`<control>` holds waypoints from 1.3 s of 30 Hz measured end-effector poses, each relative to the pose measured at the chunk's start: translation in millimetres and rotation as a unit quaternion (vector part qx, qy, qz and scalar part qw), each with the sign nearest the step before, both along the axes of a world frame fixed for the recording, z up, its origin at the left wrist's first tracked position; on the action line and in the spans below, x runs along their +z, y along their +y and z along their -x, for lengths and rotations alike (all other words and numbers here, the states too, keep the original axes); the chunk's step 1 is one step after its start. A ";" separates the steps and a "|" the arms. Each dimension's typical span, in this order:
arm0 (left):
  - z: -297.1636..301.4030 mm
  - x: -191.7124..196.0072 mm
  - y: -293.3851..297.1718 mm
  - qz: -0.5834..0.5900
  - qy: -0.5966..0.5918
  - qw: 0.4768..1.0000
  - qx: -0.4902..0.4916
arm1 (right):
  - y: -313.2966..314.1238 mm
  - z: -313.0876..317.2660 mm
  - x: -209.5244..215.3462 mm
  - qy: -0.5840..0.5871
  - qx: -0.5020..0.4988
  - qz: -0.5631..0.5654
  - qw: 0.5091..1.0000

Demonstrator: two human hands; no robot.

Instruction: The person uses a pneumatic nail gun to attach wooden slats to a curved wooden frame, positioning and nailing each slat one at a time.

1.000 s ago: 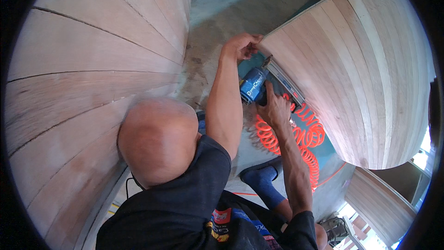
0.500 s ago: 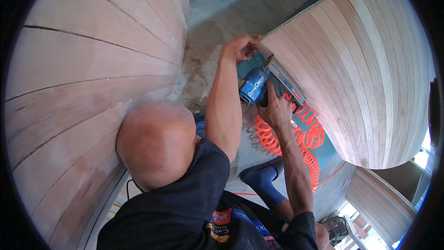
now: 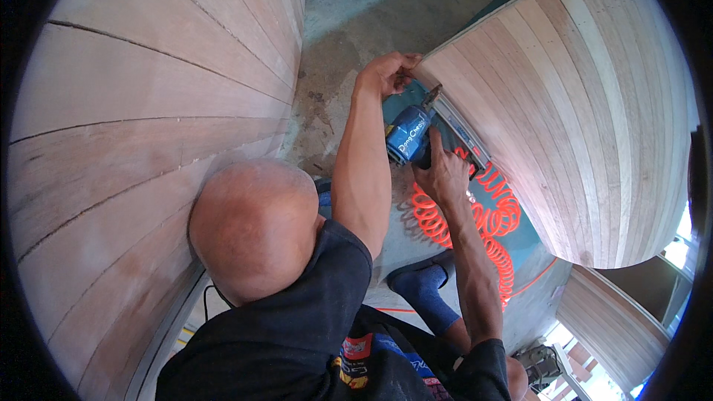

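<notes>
My left hand [image 3: 388,74] grips the upper left corner of a curved wooden panel [image 3: 549,119] made of narrow slats, its fingers partly hidden by the panel's edge. My right hand [image 3: 445,178] is closed round the handle of a blue pneumatic nail gun [image 3: 408,134]. Its index finger reaches up along the tool near the trigger, which I cannot see clearly. The gun's metal nose points up beside the panel's edge, just below my left hand. Its long silver magazine [image 3: 462,131] lies along that same edge.
A coiled orange air hose [image 3: 499,212] hangs and lies below the gun. At the left rises a large wall of wide wooden boards [image 3: 148,82]. Another slatted curved panel [image 3: 609,319] stands at the lower right. A foot in a blue sock [image 3: 425,297] rests on the concrete floor [image 3: 356,18].
The nail gun has shifted very slightly to the right beside the panel's edge. Both hands keep their holds, and the view has moved a little.
</notes>
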State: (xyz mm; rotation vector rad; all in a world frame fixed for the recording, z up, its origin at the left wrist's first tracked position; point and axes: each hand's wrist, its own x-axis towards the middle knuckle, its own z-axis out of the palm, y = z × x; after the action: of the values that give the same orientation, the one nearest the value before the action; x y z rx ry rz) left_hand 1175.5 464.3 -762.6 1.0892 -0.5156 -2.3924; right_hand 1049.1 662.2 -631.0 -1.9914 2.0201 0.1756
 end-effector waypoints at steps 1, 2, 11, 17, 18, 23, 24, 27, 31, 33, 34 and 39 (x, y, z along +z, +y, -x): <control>1.0 0.8 -0.5 -0.002 0.000 1.000 -0.001 | 1.3 0.8 -0.5 0.010 0.011 -0.008 1.000; 1.1 -1.1 -2.1 -0.005 -0.002 1.000 0.000 | 1.8 -0.7 0.8 0.019 0.024 -0.017 0.999; -1.4 -6.1 -2.9 -0.009 0.093 0.996 0.004 | 7.8 1.0 -28.3 0.015 0.046 -0.049 0.998; -0.9 -4.7 -0.4 0.011 0.051 0.999 0.000 | 4.9 2.5 -33.3 0.043 0.031 -0.053 0.997; -1.7 -7.0 -0.1 0.011 0.055 0.998 0.004 | 4.5 2.6 -33.7 0.043 0.031 -0.049 0.997; -2.1 -5.1 1.3 0.022 0.070 0.997 0.004 | 5.0 2.4 -33.6 0.032 0.025 -0.040 0.998; -3.2 -3.3 1.2 0.020 0.056 0.998 0.002 | 5.4 1.4 -33.4 0.028 0.023 -0.035 0.999; 0.1 -0.2 1.4 0.010 0.016 1.000 -0.007 | 5.6 3.5 -31.7 0.020 0.016 -0.045 0.999; 0.9 -5.2 -1.0 0.024 -0.007 1.000 -0.012 | 5.8 3.5 -27.8 0.016 0.024 -0.038 0.999; -0.9 -7.4 -1.4 0.025 0.002 1.000 -0.007 | 6.7 2.9 -27.1 0.020 0.040 -0.048 0.998; -0.6 -8.3 -2.2 0.016 0.006 1.000 -0.001 | 7.1 3.9 -26.1 0.028 0.041 -0.042 0.998; -3.7 -11.1 -3.9 0.008 0.045 0.999 0.000 | 4.0 -2.1 -21.9 0.032 0.023 -0.033 0.999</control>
State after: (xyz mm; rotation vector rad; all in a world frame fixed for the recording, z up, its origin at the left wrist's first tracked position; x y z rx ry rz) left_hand 1179.2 460.4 -773.7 0.9704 -0.5022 -2.4197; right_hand 1051.2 666.2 -652.9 -2.0159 1.9816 0.3151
